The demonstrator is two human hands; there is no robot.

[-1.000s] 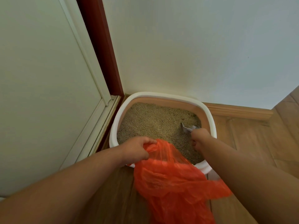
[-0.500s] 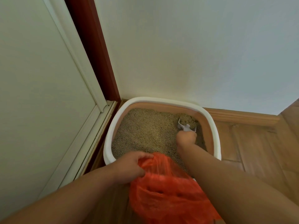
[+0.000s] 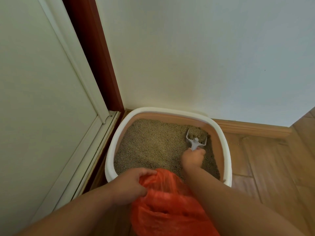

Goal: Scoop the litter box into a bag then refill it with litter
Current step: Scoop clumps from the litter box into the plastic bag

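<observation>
Litter box (image 3: pixel 109 160), white rim with tan inner wall, sits on the wood floor (image 3: pixel 272 167) in a corner, pushed up against the white wall (image 3: pixel 204 57) at the back and close to a white door (image 3: pixel 34 99) with a dark red frame (image 3: pixel 95 57) on the left. Wooden baseboard (image 3: pixel 252 129) runs along the wall to the right of the box. Box is filled with tan grainy litter (image 3: pixel 153 143), fairly level across the middle and left.

Right hand (image 3: pixel 193 158) is inside the box on the right side, grip closed around the handle of a light grey scoop (image 3: pixel 196 138). Scoop head points toward the far right corner, tilted, its pan loaded with litter; slotted edge shows on the right side. Whether there are clumps in the pan, cannot tell.

Left hand (image 3: pixel 132 184) is at the near edge of the box, grip clamped on a bunched fold at the top of an orange plastic bag (image 3: pixel 167 206). Bag is thin, crinkled, hangs down in front of the box between the two forearms, its top overlapping the near rim. The bag's mouth looks gathered rather than spread wide. Contents of the bag not visible.

Both forearms bare, reaching in from the bottom of the view; right forearm crosses over the near rim and partly covers the bag.
</observation>
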